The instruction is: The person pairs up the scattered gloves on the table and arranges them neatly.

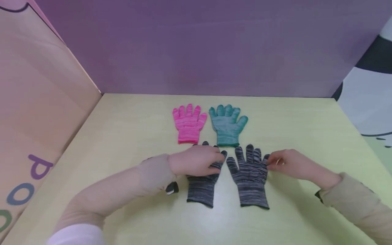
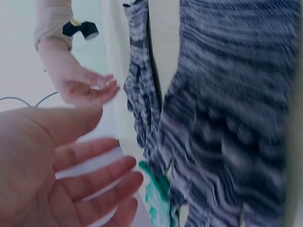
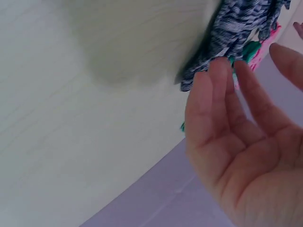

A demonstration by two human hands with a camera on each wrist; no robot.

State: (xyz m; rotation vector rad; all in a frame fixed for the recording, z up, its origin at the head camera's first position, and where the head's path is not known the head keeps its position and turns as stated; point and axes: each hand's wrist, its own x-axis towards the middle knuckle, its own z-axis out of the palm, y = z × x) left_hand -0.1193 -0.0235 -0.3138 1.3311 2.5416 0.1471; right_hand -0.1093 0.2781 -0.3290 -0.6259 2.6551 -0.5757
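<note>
Two dark grey striped knit gloves lie flat side by side on the table. My left hand point(image 1: 197, 160) is over the left grey glove point(image 1: 200, 190) and hides part of its fingers. In the left wrist view that hand's fingers point(image 2: 102, 182) are loosely spread and hold nothing. Beside the outer finger of the right grey glove point(image 1: 251, 182) is my right hand point(image 1: 291, 164). Its fingers point(image 3: 201, 104) are slightly bent, with the thumb apart, in the right wrist view. Whether they touch the glove I cannot tell.
Behind the grey pair, a pink glove point(image 1: 188, 124) and a green glove point(image 1: 228, 126) lie palm-flat, fingers pointing away. A purple panel point(image 1: 214, 51) stands along the far edge of the pale table point(image 1: 131, 119). Printed panels stand at left and right.
</note>
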